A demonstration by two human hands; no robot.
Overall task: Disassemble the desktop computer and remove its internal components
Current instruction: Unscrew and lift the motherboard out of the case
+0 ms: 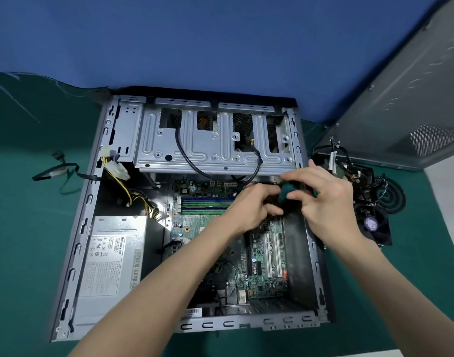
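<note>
Desktop computer case [74,253] lying open on counter [27,253]. Right hand [324,202] pinching small teal-dark part [285,193] above motherboard [262,274] far-right corner; left hand [249,210] curled beside it, grip indiscernible. Pull straight, clear of black cable [184,155].

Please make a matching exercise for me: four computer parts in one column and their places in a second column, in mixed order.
Parts:
1. power supply
2. fan
3. side panel
4. memory sticks

Places:
a. leaning at the far right
b. inside the case, near-left corner
c. in slots on the motherboard
d. on the green mat, right of the case

Pairs: 1-b, 2-d, 3-a, 4-c
</note>
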